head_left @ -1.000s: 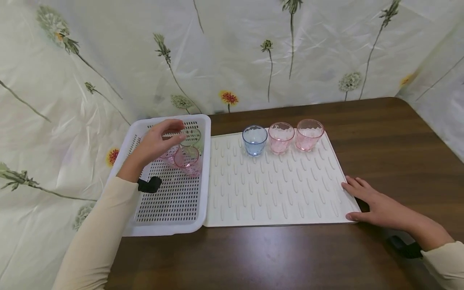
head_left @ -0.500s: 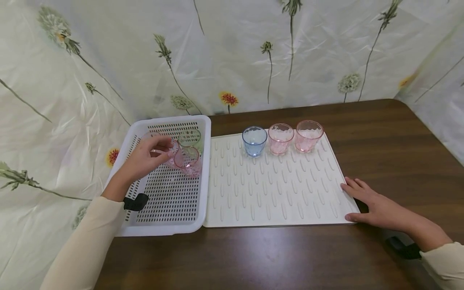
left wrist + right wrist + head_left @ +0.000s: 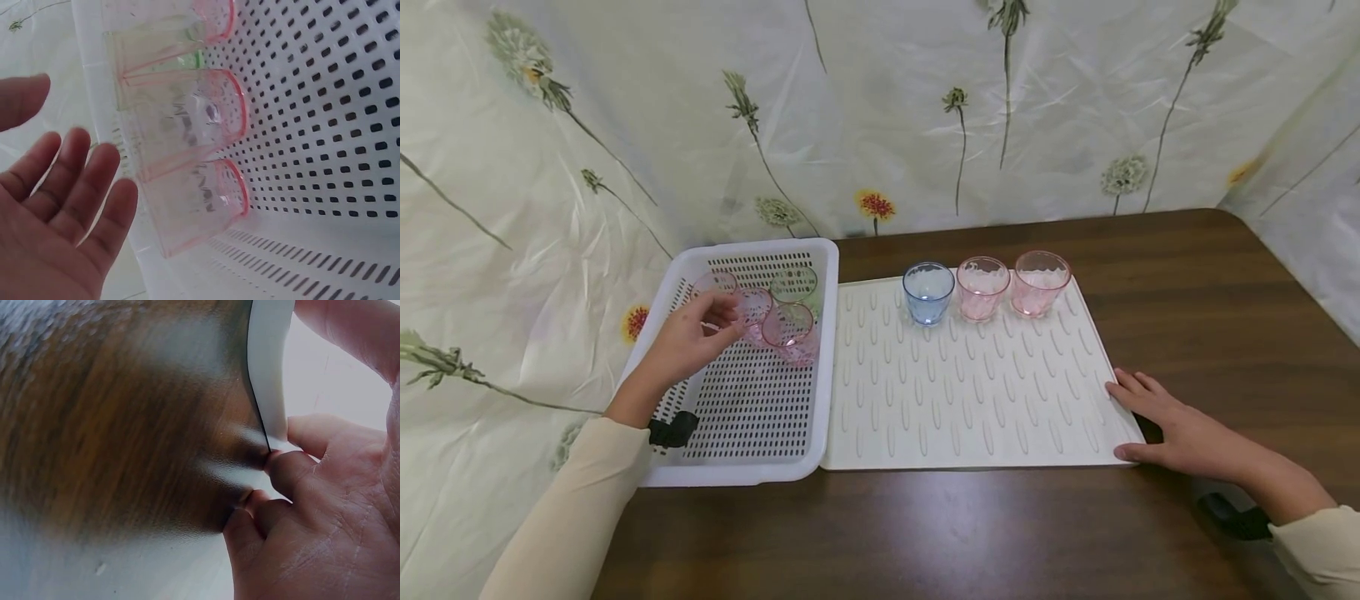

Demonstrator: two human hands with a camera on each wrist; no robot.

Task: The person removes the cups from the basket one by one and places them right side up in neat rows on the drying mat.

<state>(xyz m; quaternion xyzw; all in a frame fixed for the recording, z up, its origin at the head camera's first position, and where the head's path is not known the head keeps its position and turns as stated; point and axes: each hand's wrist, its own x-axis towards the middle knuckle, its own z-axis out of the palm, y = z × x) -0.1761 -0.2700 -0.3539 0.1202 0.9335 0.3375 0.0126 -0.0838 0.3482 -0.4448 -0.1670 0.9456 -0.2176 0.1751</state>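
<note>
My left hand [image 3: 688,337] hovers over the left side of the white basket [image 3: 829,358], fingers relaxed and holding nothing. Beside its fingertips are a pink glass [image 3: 754,305] and, partly hidden by the hand, another pink glass [image 3: 715,282] farther back. A third pink glass [image 3: 787,327] and a green glass [image 3: 795,283] stand to their right. The left wrist view has the fingers [image 3: 103,165] spread a little apart from the pink-tinted glasses [image 3: 187,119]. My right hand [image 3: 1187,429] rests at the right edge of the white ribbed mat [image 3: 970,400], fingertips and thumb touching it.
On the mat's back edge stand a blue glass [image 3: 928,293], a pink glass [image 3: 982,287] and another pink glass [image 3: 1040,283] in a row. The mat adjoins the basket's right rim on a dark wooden table [image 3: 955,533]. A flowered curtain [image 3: 895,125] hangs behind.
My left hand has moved left and down, away from above the green glass to beside the left pink glasses. My right hand stays at the mat's edge, and the glasses have not moved.
</note>
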